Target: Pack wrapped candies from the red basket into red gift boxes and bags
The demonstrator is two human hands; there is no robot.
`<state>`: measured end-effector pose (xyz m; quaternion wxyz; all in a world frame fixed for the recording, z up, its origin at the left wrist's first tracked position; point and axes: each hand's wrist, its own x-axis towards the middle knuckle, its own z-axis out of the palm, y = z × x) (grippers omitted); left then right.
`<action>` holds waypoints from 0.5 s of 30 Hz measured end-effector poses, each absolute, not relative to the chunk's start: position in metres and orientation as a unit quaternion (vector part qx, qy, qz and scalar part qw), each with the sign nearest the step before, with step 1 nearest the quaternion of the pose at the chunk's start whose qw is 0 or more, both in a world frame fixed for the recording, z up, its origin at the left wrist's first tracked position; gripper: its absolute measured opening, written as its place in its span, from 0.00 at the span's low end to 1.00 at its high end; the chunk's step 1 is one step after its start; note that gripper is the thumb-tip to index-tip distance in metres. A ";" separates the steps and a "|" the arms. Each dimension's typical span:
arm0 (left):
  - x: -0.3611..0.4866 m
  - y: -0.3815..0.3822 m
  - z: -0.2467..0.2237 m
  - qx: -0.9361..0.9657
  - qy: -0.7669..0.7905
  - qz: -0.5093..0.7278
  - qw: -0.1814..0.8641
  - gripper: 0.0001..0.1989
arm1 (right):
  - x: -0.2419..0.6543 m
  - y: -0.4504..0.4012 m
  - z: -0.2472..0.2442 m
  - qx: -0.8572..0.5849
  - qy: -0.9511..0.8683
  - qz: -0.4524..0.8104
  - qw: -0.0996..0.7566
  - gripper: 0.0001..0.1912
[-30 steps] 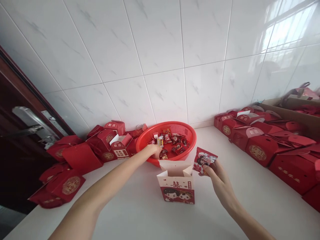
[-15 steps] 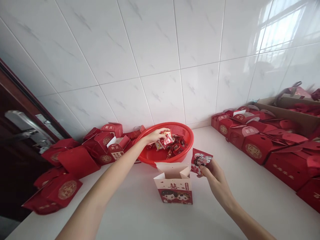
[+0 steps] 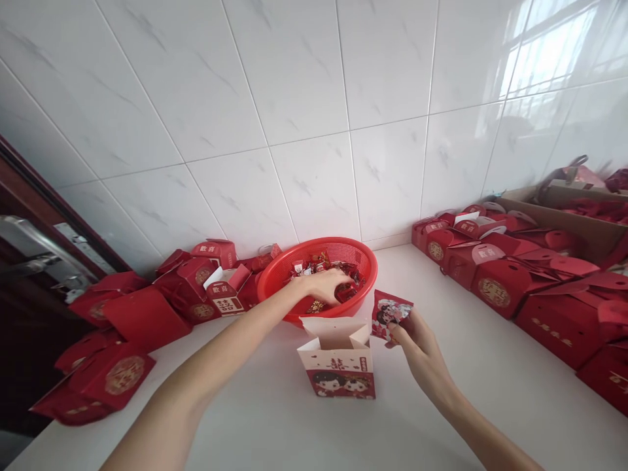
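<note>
My left hand (image 3: 328,284) reaches into the red plastic basket (image 3: 267,288), fingers and thumb apart over the wrapped candies (image 3: 316,305). Some candies lie partly hidden beneath the palm. In my right hand (image 3: 417,340) is a red packet (image 3: 391,314) printed with cartoon figures, pinched at its lower right edge. Between my arms a paper gift box (image 3: 338,373) stands upright on the white tabletop, its top flaps open. It is cream above and red below, with two cartoon faces on the front. The packet is just right of the box's opening.
Several red gift boxes (image 3: 186,288) crowd the left side near a door handle (image 3: 29,242). Rows of similar boxes (image 3: 510,288) line the right side. Behind them is a cardboard carton (image 3: 579,212) with red items. A tiled wall (image 3: 314,190) rises behind the basket.
My left hand has let go of a red and white packet and moved right and lower among the candies. My right hand still holds its packet. The view has shifted slightly.
</note>
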<state>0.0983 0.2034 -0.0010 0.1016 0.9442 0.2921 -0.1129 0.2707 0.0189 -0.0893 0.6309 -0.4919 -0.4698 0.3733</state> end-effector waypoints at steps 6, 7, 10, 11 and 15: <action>0.118 0.194 -0.014 0.926 0.345 -0.148 0.030 0.36 | 0.270 0.019 -0.090 -0.495 -0.475 0.371 0.626 0.14; 0.118 0.198 -0.015 0.924 0.352 -0.148 0.024 0.33 | 0.271 0.019 -0.090 -0.495 -0.475 0.371 0.626 0.14; 0.111 0.216 -0.015 0.904 0.407 -0.128 0.031 0.20 | 0.272 0.020 -0.091 -0.497 -0.472 0.370 0.627 0.14; 0.107 0.222 -0.014 0.894 0.432 -0.110 0.042 0.15 | 0.272 0.020 -0.090 -0.499 -0.471 0.369 0.627 0.14; 0.084 0.242 -0.008 0.870 0.486 -0.019 0.086 0.09 | 0.273 0.020 -0.088 -0.502 -0.467 0.369 0.627 0.15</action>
